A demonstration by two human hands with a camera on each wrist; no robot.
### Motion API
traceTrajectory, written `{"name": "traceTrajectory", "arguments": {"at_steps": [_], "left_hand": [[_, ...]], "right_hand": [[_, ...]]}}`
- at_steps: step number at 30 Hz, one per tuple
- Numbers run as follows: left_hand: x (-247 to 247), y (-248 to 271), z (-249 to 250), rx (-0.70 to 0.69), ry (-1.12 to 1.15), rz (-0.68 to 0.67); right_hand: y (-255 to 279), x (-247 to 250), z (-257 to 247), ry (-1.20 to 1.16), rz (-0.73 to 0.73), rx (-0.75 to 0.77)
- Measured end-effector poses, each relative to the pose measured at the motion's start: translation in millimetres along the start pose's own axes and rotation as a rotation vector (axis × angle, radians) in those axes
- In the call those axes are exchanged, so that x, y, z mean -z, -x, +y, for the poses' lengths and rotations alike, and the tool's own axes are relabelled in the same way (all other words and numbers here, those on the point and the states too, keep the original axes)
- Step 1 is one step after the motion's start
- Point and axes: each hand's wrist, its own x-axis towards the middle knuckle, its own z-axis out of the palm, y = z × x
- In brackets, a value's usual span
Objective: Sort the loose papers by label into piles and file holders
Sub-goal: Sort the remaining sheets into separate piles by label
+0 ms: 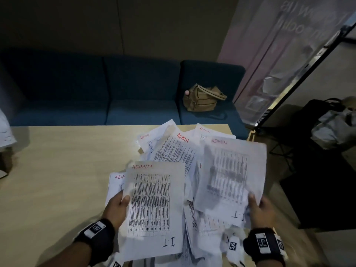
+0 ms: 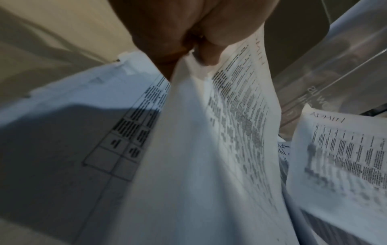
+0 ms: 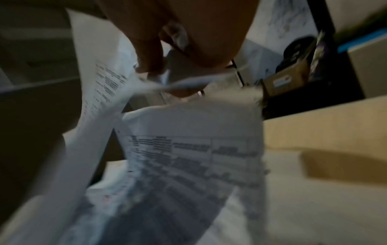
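A loose heap of printed papers [image 1: 173, 149], many marked ADMIN in red, lies on the right half of the pale wooden table [image 1: 57, 170]. My left hand [image 1: 118, 204] pinches the left edge of a table-printed sheet [image 1: 152, 205] marked ADMIN at the top and I.T at the bottom; the left wrist view shows thumb and fingers [image 2: 201, 48] clamped on that sheet [image 2: 209, 149]. My right hand [image 1: 259, 207] grips the lower right edge of another ADMIN sheet [image 1: 231, 170], lifted and blurred. In the right wrist view the fingers [image 3: 150, 54] hold blurred paper [image 3: 188, 157].
A dark blue sofa [image 1: 115, 89] runs behind the table, with a tan bag [image 1: 202, 98] on its right seat. More white sheets [image 1: 5, 130] show at the far left edge. A dark bag and bundle [image 1: 331, 122] sit on the floor right of the table.
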Motion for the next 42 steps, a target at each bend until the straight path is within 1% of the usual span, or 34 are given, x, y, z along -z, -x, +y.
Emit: {"name": "traceTrajectory", "arguments": {"at_steps": [1,3,6,9,11,12,14,15,16,17,18,19,20,21,22,24,25,26,27,28,30,31,32,33,34,36,38,39,41,42], "left_hand": [[-1,1,4,-0.002,0.035,-0.002],[-3,-1,6,-0.005,0.079,-0.002],[-7,-2,9,-0.009,0.096,-0.002],[-11,3,12,0.072,0.203,-0.030],[-11,8,13,0.119,0.258,-0.075],[-10,9,13,0.121,0.270,-0.102],[-9,10,9,0.120,0.264,-0.119],[-8,8,4,0.112,0.205,-0.120],[-6,8,2,0.083,0.097,-0.124],[-5,7,-1,0.051,-0.048,-0.125],[-3,4,-6,0.021,-0.178,-0.117],[-2,2,-9,0.000,-0.258,-0.099],[0,0,-11,-0.012,-0.310,-0.090],[3,-1,-13,-0.012,-0.334,-0.085],[5,0,-13,0.002,-0.335,-0.089],[10,-1,-17,0.039,-0.319,-0.083],[13,-2,-21,0.050,-0.327,-0.068],[15,-3,-24,0.063,-0.335,-0.057],[17,-4,-29,0.073,-0.332,-0.042],[20,-5,-32,0.094,-0.328,-0.032],[22,-6,-38,0.126,-0.295,-0.011],[21,-7,-40,0.122,-0.271,-0.001],[21,-5,-39,0.125,-0.252,0.003],[19,-5,-39,0.119,-0.229,0.008],[19,-4,-37,0.132,-0.206,0.014],[16,-2,-33,0.156,-0.164,0.015],[13,1,-27,0.182,-0.107,0.036],[12,1,-26,0.198,-0.071,0.059],[9,3,-19,0.235,0.043,0.064],[8,4,-16,0.272,0.113,0.050]], "right_hand": [[5,-4,-5,-0.053,-0.043,0.006],[14,-20,-7,-0.073,-0.155,-0.018],[28,-54,6,0.028,-0.354,-0.088],[56,-91,8,0.159,-0.452,-0.082],[83,-110,1,0.151,-0.573,-0.099],[92,-119,1,0.189,-0.618,-0.065],[107,-131,-2,0.275,-0.727,0.048],[112,-134,-5,0.297,-0.777,0.081],[113,-138,-7,0.326,-0.829,0.106],[115,-140,-10,0.322,-0.870,0.106],[112,-140,-13,0.269,-0.901,0.082],[107,-138,-16,0.229,-0.877,0.078],[100,-134,-20,0.198,-0.812,0.122],[88,-128,-23,0.189,-0.701,0.172],[75,-120,-24,0.149,-0.562,0.179],[48,-98,-29,0.054,-0.298,0.129],[35,-87,-29,0.018,-0.207,0.129],[25,-78,-27,0.017,-0.171,0.144],[18,-71,-25,0.024,-0.172,0.156],[11,-67,-20,0.083,-0.194,0.175],[-2,-63,-3,0.336,-0.221,0.209],[-7,-62,6,0.469,-0.225,0.180],[-9,-62,14,0.568,-0.242,0.108],[-9,-62,20,0.650,-0.256,0.031],[-8,-63,26,0.717,-0.269,-0.004],[-6,-62,31,0.812,-0.270,-0.001],[-13,-61,36,0.822,-0.270,-0.016],[-17,-60,35,0.794,-0.288,-0.048],[-23,-57,32,0.646,-0.343,-0.091],[-23,-55,29,0.586,-0.369,-0.073]]}}
